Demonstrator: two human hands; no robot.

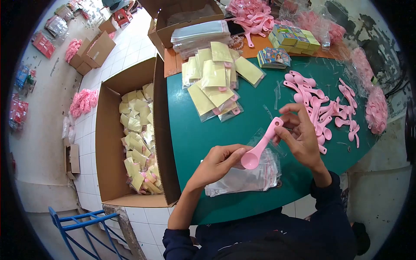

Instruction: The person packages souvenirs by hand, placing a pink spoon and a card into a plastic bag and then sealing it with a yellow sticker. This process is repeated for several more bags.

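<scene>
A pink plastic measuring spoon [260,149] is held at a slant above the green table, its bowl down to the left and its holed handle up to the right. My right hand [301,134] pinches the handle end. My left hand [221,164] is closed at the bowl, thumb along its edge and the other fingers partly hidden beneath. Clear film shows behind the handle; whether a hand grips it is hard to tell. Under the spoon lies a stack of clear plastic bags [247,180]. Loose pink spoons [318,106] are heaped to the right of my right hand.
Filled bags with yellow cards [214,78] are piled at the table's back left. Card stacks [274,57] stand behind. A large cardboard box [125,201] of similar packets adjoins the left edge. A blue metal frame [82,219] stands at lower left.
</scene>
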